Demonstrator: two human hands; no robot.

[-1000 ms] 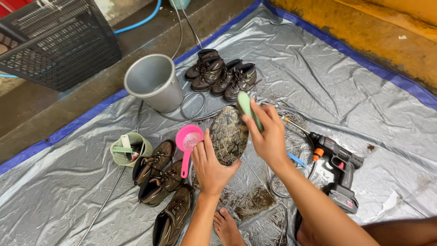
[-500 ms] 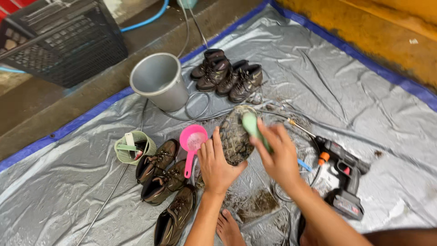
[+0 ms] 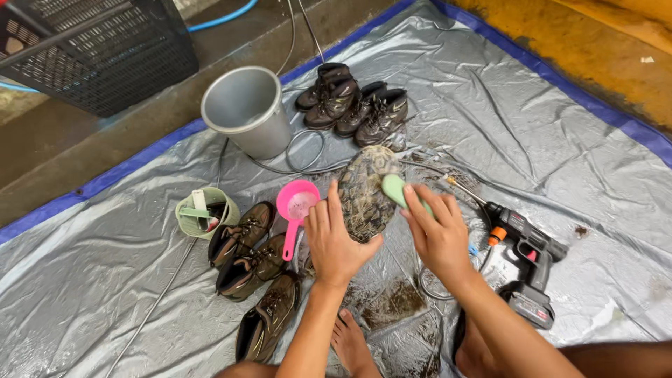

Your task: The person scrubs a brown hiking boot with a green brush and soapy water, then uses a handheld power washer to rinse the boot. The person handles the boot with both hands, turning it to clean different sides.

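A muddy boot (image 3: 364, 192) is held sole-up over the grey tarpaulin (image 3: 546, 140), gripped at its heel by the left hand (image 3: 334, 241). A green scrubbing brush (image 3: 396, 190) is clasped in the right hand (image 3: 437, 234) and pressed to the sole. Dirt is caked across the tread, so scrubbing seems far from finished; three brown boots (image 3: 252, 276) lie just beside, apparently unwashed.

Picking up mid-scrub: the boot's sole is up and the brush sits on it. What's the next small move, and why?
Probably draw the green brush down along the muddy boot sole. The right hand holds it against the sole's right edge, the left hand steadies the boot from below, and dirt shows in the tread.
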